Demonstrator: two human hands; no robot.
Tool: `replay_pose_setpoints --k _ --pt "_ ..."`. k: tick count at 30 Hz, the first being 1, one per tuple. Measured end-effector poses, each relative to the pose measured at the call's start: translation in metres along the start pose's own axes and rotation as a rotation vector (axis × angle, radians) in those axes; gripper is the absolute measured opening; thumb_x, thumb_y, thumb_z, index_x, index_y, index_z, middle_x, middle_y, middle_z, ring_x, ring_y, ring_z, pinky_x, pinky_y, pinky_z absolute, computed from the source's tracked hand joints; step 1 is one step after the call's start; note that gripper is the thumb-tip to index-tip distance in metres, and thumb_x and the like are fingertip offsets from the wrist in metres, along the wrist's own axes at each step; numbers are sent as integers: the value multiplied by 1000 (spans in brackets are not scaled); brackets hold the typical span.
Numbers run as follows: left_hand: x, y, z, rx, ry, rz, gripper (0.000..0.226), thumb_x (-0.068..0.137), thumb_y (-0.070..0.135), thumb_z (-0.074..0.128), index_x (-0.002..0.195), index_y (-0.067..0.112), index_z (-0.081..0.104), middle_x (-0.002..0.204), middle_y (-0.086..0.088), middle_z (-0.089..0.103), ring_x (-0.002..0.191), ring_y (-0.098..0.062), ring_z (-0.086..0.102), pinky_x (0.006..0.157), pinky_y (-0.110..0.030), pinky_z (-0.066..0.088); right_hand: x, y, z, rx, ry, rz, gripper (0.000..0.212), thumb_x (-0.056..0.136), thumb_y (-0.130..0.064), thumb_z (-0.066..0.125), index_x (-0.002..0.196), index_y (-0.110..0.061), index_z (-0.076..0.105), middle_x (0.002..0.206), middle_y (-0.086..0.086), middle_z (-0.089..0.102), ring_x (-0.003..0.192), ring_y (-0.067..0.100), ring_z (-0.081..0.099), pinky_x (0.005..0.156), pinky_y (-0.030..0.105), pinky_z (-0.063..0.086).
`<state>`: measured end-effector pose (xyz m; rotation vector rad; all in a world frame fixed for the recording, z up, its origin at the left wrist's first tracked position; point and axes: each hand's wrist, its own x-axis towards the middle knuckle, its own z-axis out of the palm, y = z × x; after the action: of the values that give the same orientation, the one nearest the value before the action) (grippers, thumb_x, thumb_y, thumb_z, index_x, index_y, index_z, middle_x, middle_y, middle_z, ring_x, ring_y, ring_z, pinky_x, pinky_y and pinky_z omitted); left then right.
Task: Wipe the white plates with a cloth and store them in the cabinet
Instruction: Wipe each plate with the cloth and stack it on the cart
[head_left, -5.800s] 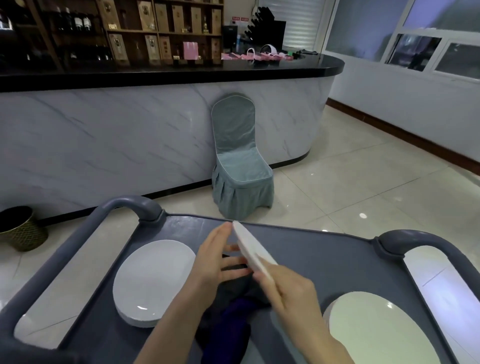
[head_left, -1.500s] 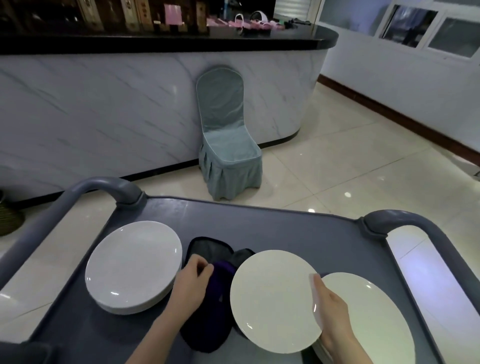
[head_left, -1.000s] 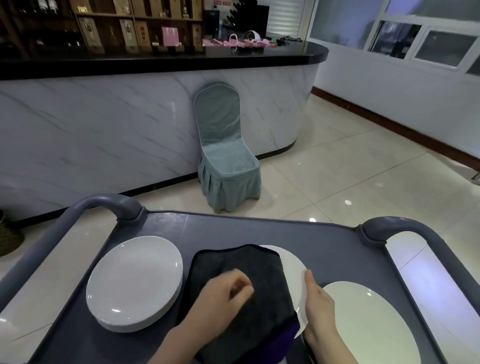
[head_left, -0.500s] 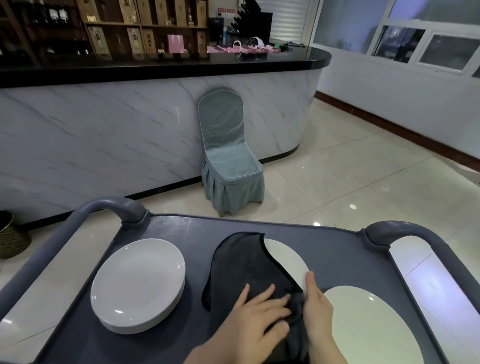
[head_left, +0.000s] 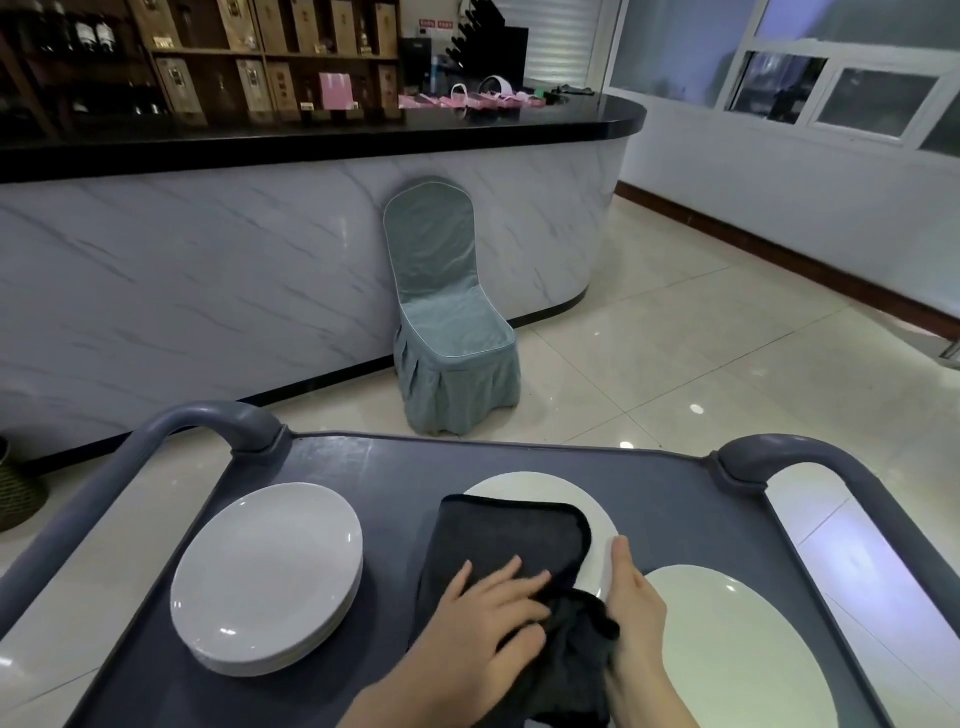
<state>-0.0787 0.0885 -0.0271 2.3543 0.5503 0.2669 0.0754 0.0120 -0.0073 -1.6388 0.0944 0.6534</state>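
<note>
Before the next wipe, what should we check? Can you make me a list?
1. Cloth on plate: ok. The cloth covers most of the middle plate.
2. Wiping hand ready: ok. The left hand presses flat on the cloth.
3. Plate steadied: ok. The right hand rests against its right rim.
4. Room to wipe: ok. The stack of plates sits apart on the cart.
5. Plate clean underneath: cannot tell, the cloth hides it.
</note>
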Motion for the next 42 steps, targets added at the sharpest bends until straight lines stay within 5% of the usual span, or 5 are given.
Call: replay_pose_setpoints --k 7,23,29,35,42 --pt "26 10 -1 245 68 -137 54 104 40 27 154 38 6 157 27 -14 148 -7 -20 120 -38 -12 -10 6 18 43 -68 -26 46 97 -39 57 63 -9 63 58 -1 63 60 19 56 60 31 45" --pt "42 -28 -17 435 93 -203 54 101 50 7 147 41 -20 152 22 -31 145 -9 -28 116 -41 -22 -2 -15 5 85 21 -122 54 95 -42 60 65 -2 39 65 5 39 61 19 37 60 30 33" --pt "18 13 -2 426 62 10 59 94 42 35 151 28 33 160 7 25 147 -21 24 111 -59 23 2 -21 8 134 24 -127 54 96 -44 59 65 0 54 67 6 51 67 20 46 66 33 41" --pt "59 4 -8 356 114 -74 56 102 48 12 147 41 -21 155 22 -30 142 -3 -31 120 -44 -15 -12 2 21 104 -107 -123 44 96 -39 60 61 -13 67 63 -4 63 59 11 58 66 30 47" --pt "42 -20 -21 461 122 -140 59 99 52 14 149 38 -15 158 16 -23 143 -5 -30 119 -48 -16 9 -32 6 187 8 -148 58 94 -43 62 74 10 50 68 5 51 64 19 49 60 29 41"
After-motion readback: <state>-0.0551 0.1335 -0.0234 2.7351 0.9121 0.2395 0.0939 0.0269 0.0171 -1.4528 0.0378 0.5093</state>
